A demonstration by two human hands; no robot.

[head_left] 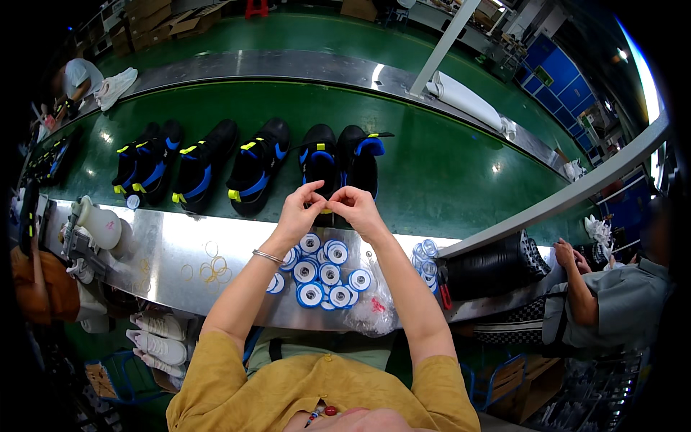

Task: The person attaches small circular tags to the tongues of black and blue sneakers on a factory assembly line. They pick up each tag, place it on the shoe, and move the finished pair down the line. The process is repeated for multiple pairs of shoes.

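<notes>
Steel tabletop (180, 245) beside a green belt: my left hand (299, 212) and right hand (356, 209) meet, fingertips pinched on something small I can't make out, above the tape rolls (320, 277). I'd keep it taut, wrists steady, near the black shoes (255, 165).

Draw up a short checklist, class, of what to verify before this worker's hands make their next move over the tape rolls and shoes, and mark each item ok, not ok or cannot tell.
1. Both hands meet above the metal ledge: left hand and right hand touch at the fingertips. Ok.
2. Something small pinched between them: too small to make out. Cannot tell.
3. Tape rolls within reach: clustered on the ledge just below the hands. Ok.
4. Shoes lined up on the green belt: in a row beyond the hands. Ok.
5. Rubber bands apart from the rolls: lying to the left. Ok.
6. Neighbour's hand clear: far right. Ok.
</notes>
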